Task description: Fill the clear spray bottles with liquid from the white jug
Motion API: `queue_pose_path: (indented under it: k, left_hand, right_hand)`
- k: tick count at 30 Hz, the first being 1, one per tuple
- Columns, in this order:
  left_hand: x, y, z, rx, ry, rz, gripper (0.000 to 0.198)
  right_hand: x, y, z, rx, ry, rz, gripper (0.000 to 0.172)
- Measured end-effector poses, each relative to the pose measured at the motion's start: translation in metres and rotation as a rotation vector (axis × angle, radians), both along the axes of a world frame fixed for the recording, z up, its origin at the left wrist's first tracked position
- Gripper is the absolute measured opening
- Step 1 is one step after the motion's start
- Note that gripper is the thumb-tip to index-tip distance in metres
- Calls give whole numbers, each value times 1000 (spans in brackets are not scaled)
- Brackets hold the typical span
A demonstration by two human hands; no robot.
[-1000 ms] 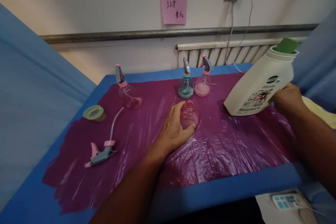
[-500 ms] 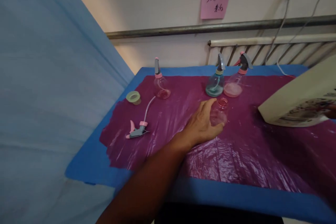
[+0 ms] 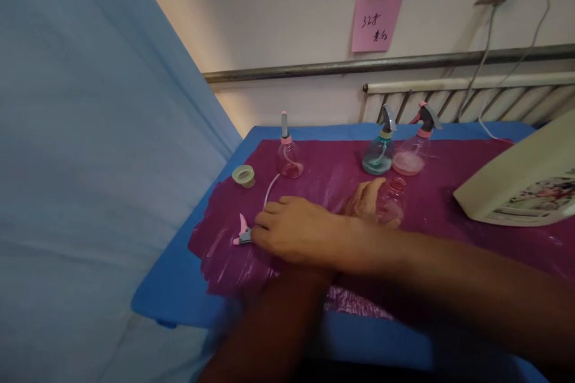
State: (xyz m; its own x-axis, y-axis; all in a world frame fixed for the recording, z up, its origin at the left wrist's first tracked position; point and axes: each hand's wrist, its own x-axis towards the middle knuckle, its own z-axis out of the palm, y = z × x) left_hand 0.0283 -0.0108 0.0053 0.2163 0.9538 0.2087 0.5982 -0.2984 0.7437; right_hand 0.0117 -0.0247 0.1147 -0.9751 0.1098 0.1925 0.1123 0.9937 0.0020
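My left hand [image 3: 363,198] is wrapped around an open, clear pink-tinted spray bottle [image 3: 390,206], which stands upright on the purple sheet with its mouth uncovered. My right arm crosses over my left forearm. At its end, my right hand [image 3: 294,228] has its fingers curled down over a grey and pink trigger spray head [image 3: 245,236]. The hand hides the collar of that head; the pink trigger, the nozzle and part of the white dip tube [image 3: 271,188] stick out past the fingers.
A pink-collared spray bottle [image 3: 290,161] and a pale green cup-like piece [image 3: 244,176] are at the left. Behind the open bottle stand a teal spray bottle [image 3: 378,155] and a pink one [image 3: 409,158]. A large cream jug [image 3: 516,179] stands right. A blue curtain [image 3: 90,131] borders the left.
My right hand has come in from the right edge, by the jug, and crossed over to the spray head. My left hand stays on the open bottle. The view has shifted slightly.
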Motion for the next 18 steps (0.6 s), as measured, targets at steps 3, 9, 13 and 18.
queue_pose_path:
  k: [3,9,13,18]
  left_hand:
    - [-6,2,1,-18,-44,-53,101]
    - [-12,4,0,-22,-92,-144,103]
    - [-9,7,-4,2,-117,-131,102]
    - [-6,5,-8,63,-161,-63,100]
  right_hand:
    - [-46,9,-11,-22,-126,-39,31]
    - [-71,21,-37,-34,-171,-108,35]
    - [-62,17,-34,-12,-117,-101,35]
    - [-27,11,-9,-4,197,-40,27]
